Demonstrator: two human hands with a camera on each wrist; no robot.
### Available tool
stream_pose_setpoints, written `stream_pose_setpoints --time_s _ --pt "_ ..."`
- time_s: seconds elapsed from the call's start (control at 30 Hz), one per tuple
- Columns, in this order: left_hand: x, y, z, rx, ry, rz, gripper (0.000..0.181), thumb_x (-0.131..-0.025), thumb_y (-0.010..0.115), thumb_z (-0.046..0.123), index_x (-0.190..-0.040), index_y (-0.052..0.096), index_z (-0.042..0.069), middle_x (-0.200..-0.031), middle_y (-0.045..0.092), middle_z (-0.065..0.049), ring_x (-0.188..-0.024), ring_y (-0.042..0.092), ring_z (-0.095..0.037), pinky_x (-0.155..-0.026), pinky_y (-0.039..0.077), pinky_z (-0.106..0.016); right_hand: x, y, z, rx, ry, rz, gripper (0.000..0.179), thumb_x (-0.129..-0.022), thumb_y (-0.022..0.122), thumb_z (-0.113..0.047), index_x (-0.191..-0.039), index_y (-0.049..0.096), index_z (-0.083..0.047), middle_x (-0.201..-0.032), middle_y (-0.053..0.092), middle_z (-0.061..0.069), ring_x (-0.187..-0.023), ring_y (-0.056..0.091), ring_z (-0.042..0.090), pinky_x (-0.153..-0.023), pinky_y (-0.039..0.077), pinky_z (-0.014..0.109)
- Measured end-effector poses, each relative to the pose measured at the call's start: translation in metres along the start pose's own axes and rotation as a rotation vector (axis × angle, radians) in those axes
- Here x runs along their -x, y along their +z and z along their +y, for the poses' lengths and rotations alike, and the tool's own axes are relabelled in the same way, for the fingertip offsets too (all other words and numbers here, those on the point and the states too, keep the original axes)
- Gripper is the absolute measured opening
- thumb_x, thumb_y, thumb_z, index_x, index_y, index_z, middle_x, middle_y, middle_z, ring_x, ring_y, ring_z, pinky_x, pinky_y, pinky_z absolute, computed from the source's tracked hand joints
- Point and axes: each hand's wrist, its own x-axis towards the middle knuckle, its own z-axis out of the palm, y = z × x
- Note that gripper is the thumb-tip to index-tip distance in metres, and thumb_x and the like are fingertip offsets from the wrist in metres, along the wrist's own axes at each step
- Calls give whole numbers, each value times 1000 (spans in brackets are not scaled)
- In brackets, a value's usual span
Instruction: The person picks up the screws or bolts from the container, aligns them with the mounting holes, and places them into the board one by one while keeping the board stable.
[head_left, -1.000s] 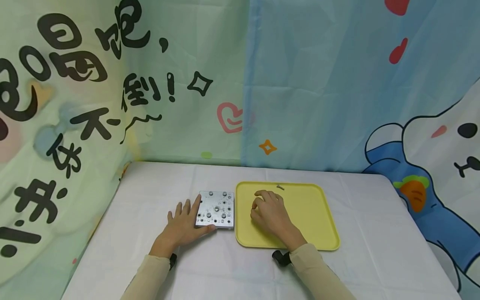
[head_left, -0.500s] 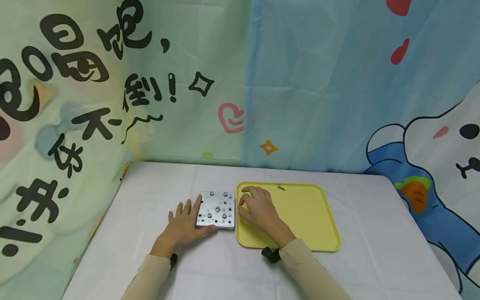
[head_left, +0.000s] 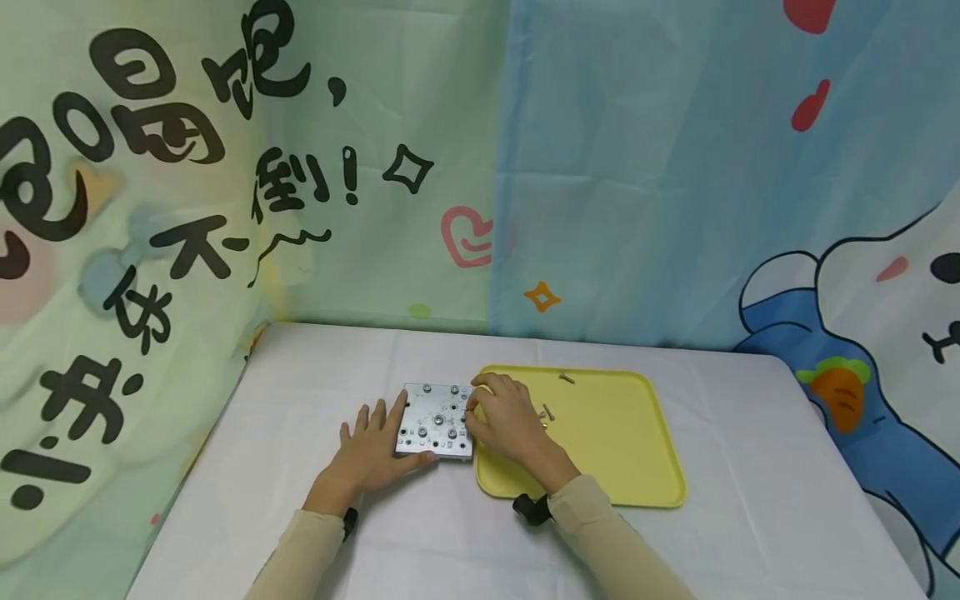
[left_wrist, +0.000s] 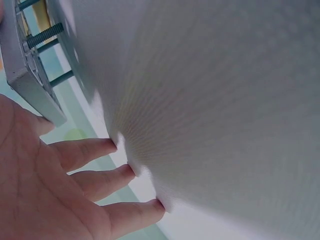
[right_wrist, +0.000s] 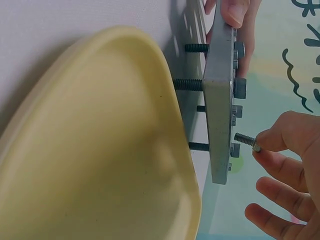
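A flat silver metal plate (head_left: 431, 404) lies left of the yellow tray. Screws with heads on top stand in it, their threaded shanks (right_wrist: 189, 84) coming out underneath. My left hand (head_left: 366, 450) spreads its fingers at the plate's left side; the index finger touches the left edge and the thumb the near edge. The other left fingertips (left_wrist: 160, 204) press on the tablecloth. With thumb and index finger my right hand (head_left: 506, 421) pinches a small screw (right_wrist: 245, 139) by its head. Its threaded end points at the plate's top face, close over it near the right edge.
The yellow tray (head_left: 622, 450) stands right beside the plate, its raised rim close to it. Several loose screws (head_left: 549, 412) lie in the tray, with another screw (head_left: 567, 378) near its far rim. Behind the white-covered table (head_left: 742, 467) hangs a printed curtain (head_left: 637, 208).
My right hand has moved left from over the tray to the plate's right edge, carrying the screw, and uncovered loose screws in the tray. My left hand stays in place.
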Motion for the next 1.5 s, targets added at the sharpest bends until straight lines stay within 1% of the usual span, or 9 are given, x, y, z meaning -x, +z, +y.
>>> stream_pose_setpoints --time_s 0.1,0.33,0.6,0.93,1.13,1.3,1.5 --pt "0 0 1 4 4 -2 110 -81 58 78 -162 16 16 -155 30 -30 -142 22 -53 -106 21 -73 0 1 -1 -5 13 -11 5 -87 69 -15 -84 68 -12 -124 62 12 -116 56 33 -97 42 57" --pt "1 0 3 13 6 -1 110 -82 59 78 -162 16 16 -155 30 -30 -143 22 -53 -106 21 -73 1 2 0 -7 9 3 3 -85 70 -13 -84 67 -14 -123 62 12 -115 56 32 -97 42 56" --pt "1 1 2 11 8 3 110 -82 58 78 -162 16 17 -155 30 -30 -143 22 -53 -106 21 -73 2 1 -1 -6 15 -13 5 -86 70 -15 -83 68 -12 -124 62 12 -117 56 33 -98 41 56" --pt "1 1 1 13 9 7 110 -82 58 78 -162 15 17 -155 30 -31 -143 22 -53 -106 20 -74 4 -1 -2 -6 4 -12 4 -86 70 -14 -83 68 -13 -123 62 11 -116 56 33 -98 42 56" --pt "0 2 1 8 8 6 111 -81 57 79 -162 16 17 -155 30 -31 -142 22 -54 -106 21 -74 5 -3 -2 -3 6 -6 4 -87 70 -15 -85 69 -12 -123 62 11 -115 57 33 -97 42 57" --pt "-1 3 -1 0 4 8 111 -81 58 79 -162 15 17 -155 30 -30 -143 21 -54 -106 20 -74 10 -9 6 3 41 -17 3 -87 70 -14 -89 70 -12 -124 62 11 -116 56 34 -97 42 57" --pt "0 2 -1 9 2 10 110 -81 59 77 -162 16 16 -155 29 -31 -143 20 -54 -106 19 -74 23 -18 27 34 75 -6 5 -89 72 -14 -93 71 -11 -125 62 12 -115 57 36 -93 44 60"
